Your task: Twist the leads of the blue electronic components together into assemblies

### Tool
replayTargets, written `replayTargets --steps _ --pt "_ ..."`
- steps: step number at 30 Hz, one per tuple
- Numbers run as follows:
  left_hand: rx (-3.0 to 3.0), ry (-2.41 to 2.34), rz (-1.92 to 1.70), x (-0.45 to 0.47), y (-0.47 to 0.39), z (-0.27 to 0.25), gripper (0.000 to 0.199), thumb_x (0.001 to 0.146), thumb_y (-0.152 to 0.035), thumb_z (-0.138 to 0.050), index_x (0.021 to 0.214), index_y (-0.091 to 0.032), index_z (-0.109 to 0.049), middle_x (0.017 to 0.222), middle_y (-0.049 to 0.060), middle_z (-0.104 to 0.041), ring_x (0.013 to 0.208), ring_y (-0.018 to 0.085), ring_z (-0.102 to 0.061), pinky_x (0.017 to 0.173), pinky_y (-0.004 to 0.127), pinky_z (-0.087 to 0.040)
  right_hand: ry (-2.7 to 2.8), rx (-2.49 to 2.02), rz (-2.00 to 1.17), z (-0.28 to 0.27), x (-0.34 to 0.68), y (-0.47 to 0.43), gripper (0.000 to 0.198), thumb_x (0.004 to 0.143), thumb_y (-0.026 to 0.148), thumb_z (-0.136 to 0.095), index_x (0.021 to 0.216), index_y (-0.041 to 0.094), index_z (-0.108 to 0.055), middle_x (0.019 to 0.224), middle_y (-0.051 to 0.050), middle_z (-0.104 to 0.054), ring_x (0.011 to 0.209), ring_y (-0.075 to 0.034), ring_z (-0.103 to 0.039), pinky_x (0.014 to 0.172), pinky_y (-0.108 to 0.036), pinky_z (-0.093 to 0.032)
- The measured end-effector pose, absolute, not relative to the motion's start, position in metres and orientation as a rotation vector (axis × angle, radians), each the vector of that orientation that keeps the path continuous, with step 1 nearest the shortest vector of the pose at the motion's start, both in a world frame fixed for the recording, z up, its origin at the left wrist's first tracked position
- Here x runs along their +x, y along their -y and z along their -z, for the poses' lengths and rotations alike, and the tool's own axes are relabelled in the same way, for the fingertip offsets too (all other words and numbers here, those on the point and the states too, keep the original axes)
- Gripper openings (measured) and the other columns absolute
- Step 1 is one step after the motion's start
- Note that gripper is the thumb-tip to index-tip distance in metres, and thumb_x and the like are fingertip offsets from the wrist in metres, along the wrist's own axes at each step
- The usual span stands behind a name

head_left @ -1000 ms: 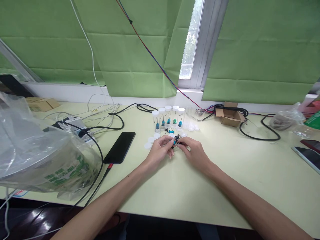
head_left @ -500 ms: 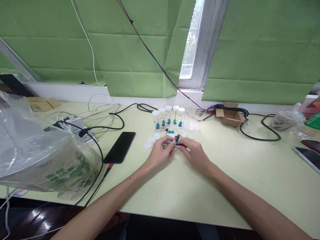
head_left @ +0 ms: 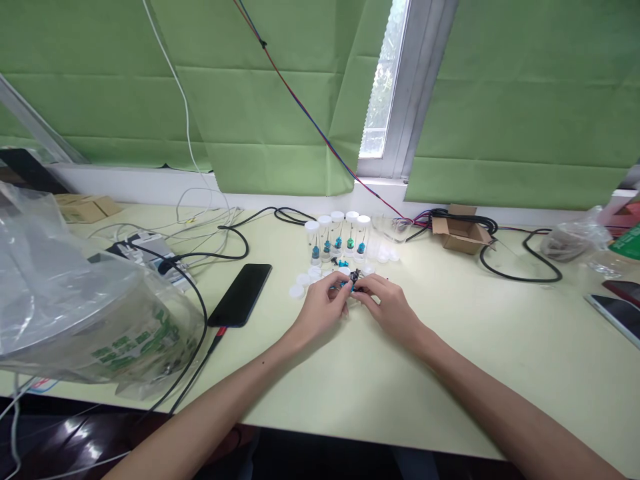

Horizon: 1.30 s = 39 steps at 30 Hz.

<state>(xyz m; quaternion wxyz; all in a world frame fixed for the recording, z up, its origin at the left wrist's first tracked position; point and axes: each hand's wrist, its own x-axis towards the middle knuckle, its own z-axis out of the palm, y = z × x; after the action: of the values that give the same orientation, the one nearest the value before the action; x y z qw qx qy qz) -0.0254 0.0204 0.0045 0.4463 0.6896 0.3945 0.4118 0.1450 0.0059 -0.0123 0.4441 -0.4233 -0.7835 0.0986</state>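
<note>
Over the middle of the table, my left hand (head_left: 323, 305) is closed, pinching a small blue part (head_left: 345, 285) mostly hidden by the fingers. Close against it, my right hand (head_left: 387, 301) has thumb and fingertips pressed together. What that hand grips is too small and covered to make out. Small black pieces (head_left: 355, 275) show just past the fingertips. Beyond the hands stand several clear tubes (head_left: 338, 230) with white caps, each with a blue or green piece on a thin stem inside. Between tubes and hands lies a loose blue piece (head_left: 343, 263). Loose white caps (head_left: 297, 291) lie left of my left hand.
A black phone (head_left: 240, 295) with a cable lies to the left. Further left sits a large plastic-wrapped container (head_left: 125, 327). Black cables (head_left: 235, 250) cross the back left. An open cardboard box (head_left: 463, 237) stands back right; another phone (head_left: 616, 319) lies at far right.
Both hands stay in nearly the same place. The left fingers have shifted slightly, so less of the blue part shows between them.
</note>
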Motion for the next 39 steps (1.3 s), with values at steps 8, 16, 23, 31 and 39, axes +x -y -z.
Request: replayTargets --steps 8,16,23,31,39 --pt "1.698 -0.992 -1.032 -0.025 -0.0205 -0.0051 0.024 0.088 -0.044 -0.056 0.086 -0.021 -0.062 0.064 -0.001 -0.059 0.052 0.014 -0.053 0.053 0.025 -0.041 1.954 -1.023 -0.281 0.014 0.1445 -0.0045 0.012 0.089 0.013 -0.059 0.098 0.021 -0.061 0.092 -0.006 -0.064 0.078 -0.019 -0.063 0.074 -0.033 -0.053" --pt "1.668 -0.984 -1.033 -0.0251 -0.0215 -0.0053 0.026 0.087 -0.047 -0.056 0.086 -0.021 -0.062 0.061 -0.002 -0.058 0.05 0.014 -0.054 0.051 0.026 -0.042 1.925 -1.011 -0.271 0.0165 0.1458 -0.0055 0.015 0.09 0.013 -0.057 0.102 0.022 -0.059 0.094 -0.006 -0.066 0.08 -0.02 -0.064 0.074 -0.034 -0.053" --pt "1.65 -0.969 -1.036 -0.0247 -0.0212 -0.0062 0.025 0.088 -0.045 -0.056 0.087 -0.021 -0.062 0.062 -0.001 -0.058 0.05 0.014 -0.054 0.051 0.025 -0.041 1.89 -1.016 -0.278 0.0172 0.1448 -0.0051 0.012 0.092 0.016 -0.056 0.102 0.021 -0.06 0.094 -0.006 -0.068 0.08 -0.02 -0.065 0.074 -0.034 -0.053" --pt "1.64 -0.936 -1.053 -0.0241 -0.0213 -0.0059 0.026 0.09 -0.045 -0.054 0.089 -0.02 -0.061 0.068 -0.001 -0.059 0.051 0.013 -0.054 0.052 0.025 -0.044 1.85 -1.01 -0.284 0.0166 0.1436 -0.0055 0.009 0.092 0.018 -0.058 0.099 0.021 -0.063 0.092 -0.007 -0.069 0.08 -0.02 -0.066 0.073 -0.033 -0.053" --pt "1.635 -0.924 -1.059 -0.0237 -0.0202 -0.0073 0.027 0.092 -0.046 -0.053 0.091 -0.02 -0.059 0.063 -0.003 -0.056 0.05 0.011 -0.053 0.053 0.024 -0.044 1.832 -0.966 -0.278 0.0126 0.1423 -0.0054 0.01 0.092 0.017 -0.057 0.097 0.02 -0.066 0.095 -0.007 -0.067 0.085 -0.02 -0.064 0.074 -0.032 -0.053"
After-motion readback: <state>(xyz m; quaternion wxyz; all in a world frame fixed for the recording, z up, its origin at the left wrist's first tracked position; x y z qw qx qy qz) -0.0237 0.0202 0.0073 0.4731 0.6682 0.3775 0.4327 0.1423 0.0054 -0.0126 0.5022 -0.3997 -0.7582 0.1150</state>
